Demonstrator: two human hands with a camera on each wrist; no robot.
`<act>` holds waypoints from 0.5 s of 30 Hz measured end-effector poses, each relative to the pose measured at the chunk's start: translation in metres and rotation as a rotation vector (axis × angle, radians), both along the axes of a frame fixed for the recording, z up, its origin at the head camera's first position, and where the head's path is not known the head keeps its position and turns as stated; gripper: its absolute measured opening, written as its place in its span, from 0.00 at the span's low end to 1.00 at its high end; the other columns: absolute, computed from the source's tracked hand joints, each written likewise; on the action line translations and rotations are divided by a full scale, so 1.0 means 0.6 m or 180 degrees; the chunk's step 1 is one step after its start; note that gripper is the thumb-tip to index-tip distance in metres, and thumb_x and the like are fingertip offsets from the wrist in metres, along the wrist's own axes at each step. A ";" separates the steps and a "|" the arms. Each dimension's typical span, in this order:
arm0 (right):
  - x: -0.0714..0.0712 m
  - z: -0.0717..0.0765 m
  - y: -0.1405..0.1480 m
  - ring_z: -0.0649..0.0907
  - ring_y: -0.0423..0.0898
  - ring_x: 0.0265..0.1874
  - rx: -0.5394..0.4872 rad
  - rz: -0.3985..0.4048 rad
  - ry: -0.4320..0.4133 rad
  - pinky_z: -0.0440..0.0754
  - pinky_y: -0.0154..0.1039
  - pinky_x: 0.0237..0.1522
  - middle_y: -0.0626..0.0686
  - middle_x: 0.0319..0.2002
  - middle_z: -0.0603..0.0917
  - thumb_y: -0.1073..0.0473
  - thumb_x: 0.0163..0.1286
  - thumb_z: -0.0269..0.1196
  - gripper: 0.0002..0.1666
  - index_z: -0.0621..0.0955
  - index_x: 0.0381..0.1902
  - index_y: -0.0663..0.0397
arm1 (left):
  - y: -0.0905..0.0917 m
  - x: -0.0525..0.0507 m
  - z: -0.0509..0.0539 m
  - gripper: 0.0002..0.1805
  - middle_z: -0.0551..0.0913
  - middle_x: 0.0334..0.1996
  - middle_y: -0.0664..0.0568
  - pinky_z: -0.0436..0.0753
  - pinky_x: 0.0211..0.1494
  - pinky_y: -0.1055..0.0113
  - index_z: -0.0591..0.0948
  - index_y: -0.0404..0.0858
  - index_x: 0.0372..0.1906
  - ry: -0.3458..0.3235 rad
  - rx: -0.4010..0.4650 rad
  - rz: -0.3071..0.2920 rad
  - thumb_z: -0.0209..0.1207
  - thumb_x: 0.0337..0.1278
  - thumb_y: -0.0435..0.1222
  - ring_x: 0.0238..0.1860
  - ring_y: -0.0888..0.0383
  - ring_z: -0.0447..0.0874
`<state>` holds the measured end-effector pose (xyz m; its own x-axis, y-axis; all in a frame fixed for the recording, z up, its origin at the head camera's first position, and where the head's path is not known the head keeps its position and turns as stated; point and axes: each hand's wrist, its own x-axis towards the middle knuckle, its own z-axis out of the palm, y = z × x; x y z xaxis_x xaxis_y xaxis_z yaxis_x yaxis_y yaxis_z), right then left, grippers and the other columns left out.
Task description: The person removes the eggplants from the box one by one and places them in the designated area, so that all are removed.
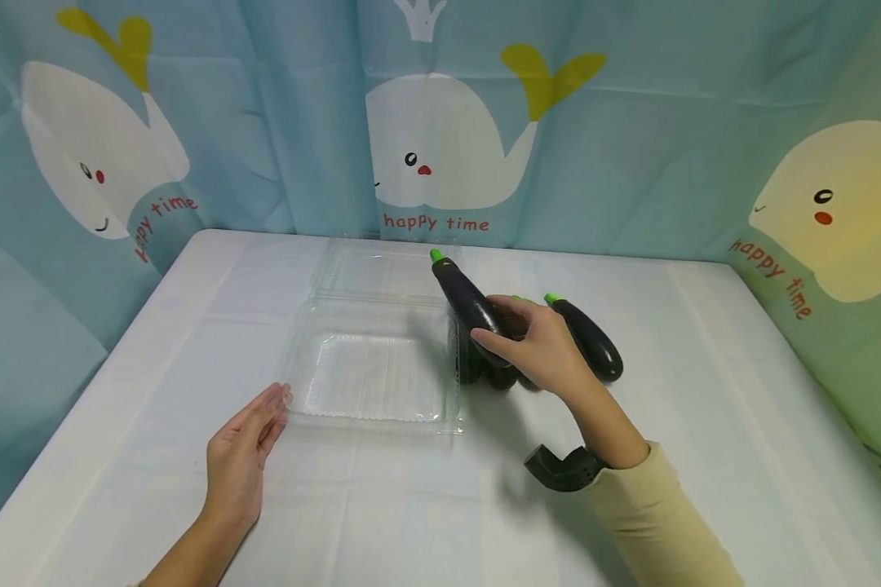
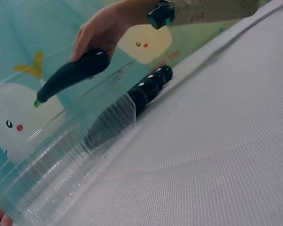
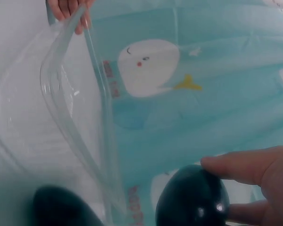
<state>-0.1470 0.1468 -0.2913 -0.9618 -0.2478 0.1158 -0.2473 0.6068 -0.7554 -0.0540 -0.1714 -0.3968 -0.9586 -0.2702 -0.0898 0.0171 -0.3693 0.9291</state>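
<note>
My right hand grips a dark eggplant with a green stem end, thumb on one side and fingers on the other. The eggplant is raised by the right side of a clear plastic clamshell box, its stem pointing away over the box. In the left wrist view the held eggplant is above the box rim. With fairly straight fingers, my left hand touches the box's left front corner. Several more eggplants lie in a row right of the box, partly hidden by the right hand.
The box's lid lies folded back toward the far table edge. A white cloth covers the table. Whale-printed blue curtains hang behind and at both sides. A black wrist device sits at the right cuff.
</note>
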 end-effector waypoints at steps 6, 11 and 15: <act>-0.002 0.003 0.031 0.80 0.48 0.43 0.0021 -0.0112 -0.0064 0.80 0.42 0.39 0.58 0.46 0.81 0.50 0.60 0.65 0.31 0.74 0.58 0.58 | 0.000 0.000 0.000 0.25 0.80 0.50 0.53 0.73 0.55 0.71 0.65 0.19 0.59 0.0034 0.0013 -0.0009 0.51 0.65 0.34 0.53 0.61 0.76; -0.002 0.002 0.064 0.80 0.50 0.45 -0.0026 -0.0245 -0.0079 0.80 0.36 0.39 0.59 0.49 0.79 0.50 0.61 0.64 0.32 0.73 0.59 0.60 | 0.000 0.000 -0.001 0.25 0.80 0.50 0.53 0.72 0.55 0.70 0.65 0.20 0.59 0.0016 -0.0018 0.0018 0.52 0.65 0.34 0.53 0.60 0.76; 0.002 0.003 0.092 0.80 0.45 0.42 -0.0082 -0.0356 -0.0047 0.79 0.26 0.36 0.60 0.49 0.79 0.50 0.61 0.64 0.33 0.72 0.60 0.62 | 0.000 0.000 -0.001 0.25 0.80 0.50 0.52 0.72 0.55 0.70 0.65 0.19 0.59 0.0045 -0.0030 -0.0007 0.51 0.65 0.34 0.53 0.60 0.76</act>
